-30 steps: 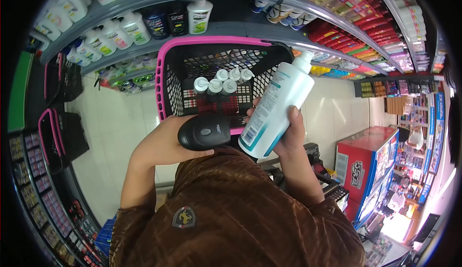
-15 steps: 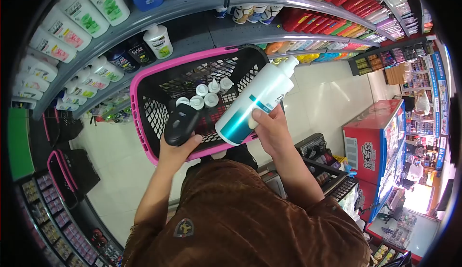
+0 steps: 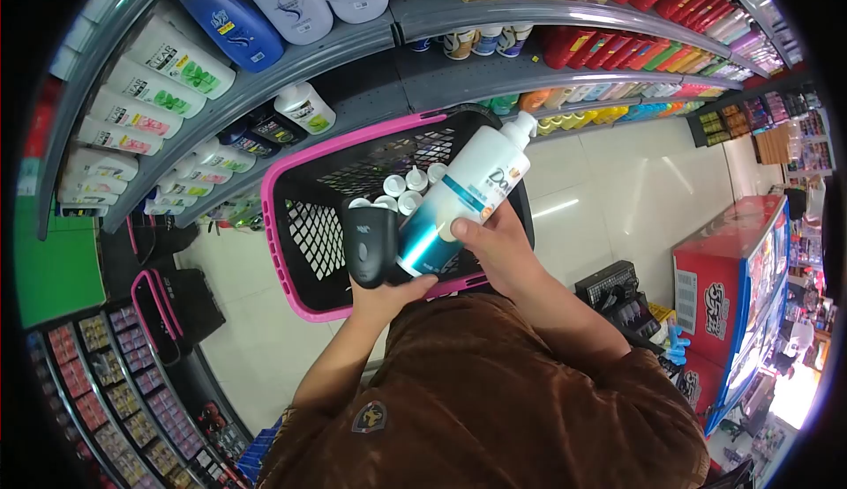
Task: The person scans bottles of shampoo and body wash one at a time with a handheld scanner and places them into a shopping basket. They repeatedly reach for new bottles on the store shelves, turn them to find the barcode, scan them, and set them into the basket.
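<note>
My left hand (image 3: pixel 378 302) is closed around a black handheld scanner (image 3: pixel 371 244) with a grey button, its head pointing away from me. The left thumb reaches to the base of the bottle. In my right hand (image 3: pixel 498 249) is a white and teal Dove pump bottle (image 3: pixel 472 185), tilted with its pump toward the upper right and its label facing up. Both hands are over the near side of a black shopping basket (image 3: pixel 309 229) with a pink rim. Several white-capped bottles (image 3: pixel 408 201) stand inside the basket, partly hidden by the scanner and the bottle.
Shelves (image 3: pixel 565 17) of shampoo and other bottles curve along the far side. Black and pink baskets (image 3: pixel 198 313) sit on the floor at left, near a rack of small packets (image 3: pixel 110 374). A red freezer (image 3: pixel 706 291) stands at right, with dark crates (image 3: pixel 618 295) before it.
The scanner has turned more upright and come beside the bottle's base, with the left thumb now at the bottle. The bottle's label has rolled further into view. The whole view has shifted slightly.
</note>
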